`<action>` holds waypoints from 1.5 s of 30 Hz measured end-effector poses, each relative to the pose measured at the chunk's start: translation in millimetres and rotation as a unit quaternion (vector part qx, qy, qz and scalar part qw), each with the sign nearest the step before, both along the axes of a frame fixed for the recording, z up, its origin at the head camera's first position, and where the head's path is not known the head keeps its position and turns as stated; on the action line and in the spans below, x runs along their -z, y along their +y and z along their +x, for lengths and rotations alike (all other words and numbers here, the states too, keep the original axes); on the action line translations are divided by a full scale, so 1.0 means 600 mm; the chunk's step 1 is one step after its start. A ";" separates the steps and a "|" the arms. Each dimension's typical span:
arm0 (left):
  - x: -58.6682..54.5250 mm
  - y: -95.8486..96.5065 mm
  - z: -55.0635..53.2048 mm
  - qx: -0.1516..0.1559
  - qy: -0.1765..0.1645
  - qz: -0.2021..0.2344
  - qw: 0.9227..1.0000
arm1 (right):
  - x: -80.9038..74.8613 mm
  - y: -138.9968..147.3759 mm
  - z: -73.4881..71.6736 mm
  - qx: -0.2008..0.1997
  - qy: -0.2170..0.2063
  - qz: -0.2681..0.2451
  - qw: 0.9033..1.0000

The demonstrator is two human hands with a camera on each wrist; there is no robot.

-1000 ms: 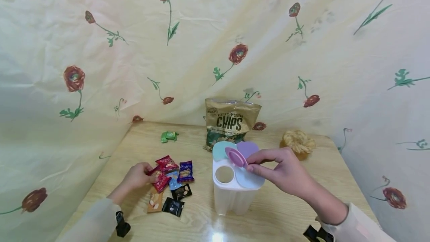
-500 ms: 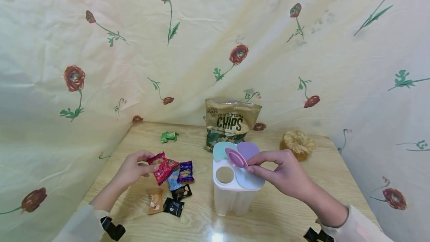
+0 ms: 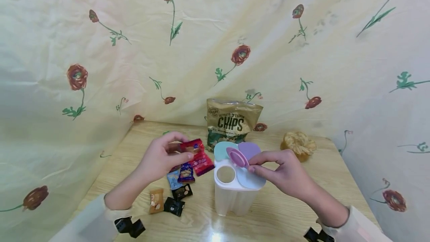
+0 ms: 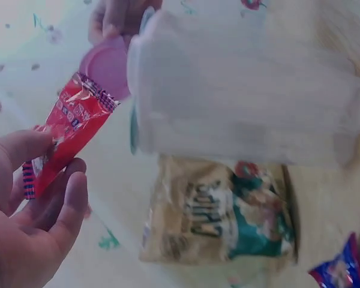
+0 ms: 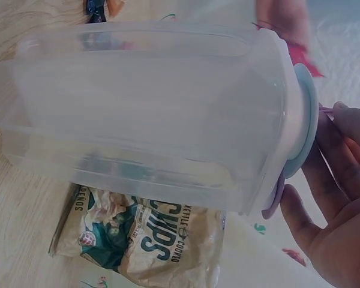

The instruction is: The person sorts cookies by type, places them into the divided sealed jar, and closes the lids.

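My left hand [image 3: 164, 156] pinches a red snack packet [image 3: 201, 163] between thumb and fingers, just left of the container. In the left wrist view the red packet [image 4: 69, 129] hangs slanted near the pink lid. The tall clear container [image 3: 231, 199] stands upright; its white top has several coloured flap lids and one round opening [image 3: 226, 174]. My right hand [image 3: 285, 171] holds the raised pink lid [image 3: 237, 157] by its edge, between thumb and fingers. In the right wrist view the lid is mostly hidden behind the blue flap [image 5: 303, 120].
Left of the container lie a purple-blue packet [image 3: 186, 173], a light blue packet [image 3: 174, 179], an orange packet [image 3: 156, 201] and two black packets [image 3: 174, 206]. A chips bag [image 3: 231, 122] stands behind the container. A tan scrunched bundle [image 3: 298, 145] sits at right.
My left hand has lifted the red packet off the pile and carried it right, close to the container. The right hand keeps hold of the pink lid in the same place.
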State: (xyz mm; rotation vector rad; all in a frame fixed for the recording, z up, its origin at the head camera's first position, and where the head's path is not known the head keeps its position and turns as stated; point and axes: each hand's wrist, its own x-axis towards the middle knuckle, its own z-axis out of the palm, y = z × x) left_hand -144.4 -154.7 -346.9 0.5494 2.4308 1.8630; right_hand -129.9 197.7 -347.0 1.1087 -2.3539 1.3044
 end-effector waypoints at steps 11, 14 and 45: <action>-0.025 0.076 0.006 0.019 0.110 0.001 0.994 | -0.001 0.001 0.000 0.007 0.002 0.003 1.000; -0.018 0.088 0.008 0.035 0.138 -0.015 0.990 | -0.003 0.000 0.000 0.010 0.004 0.008 1.000; -0.034 0.124 0.016 0.148 0.309 -0.302 0.889 | -0.007 -0.008 -0.001 0.014 -0.021 0.021 0.999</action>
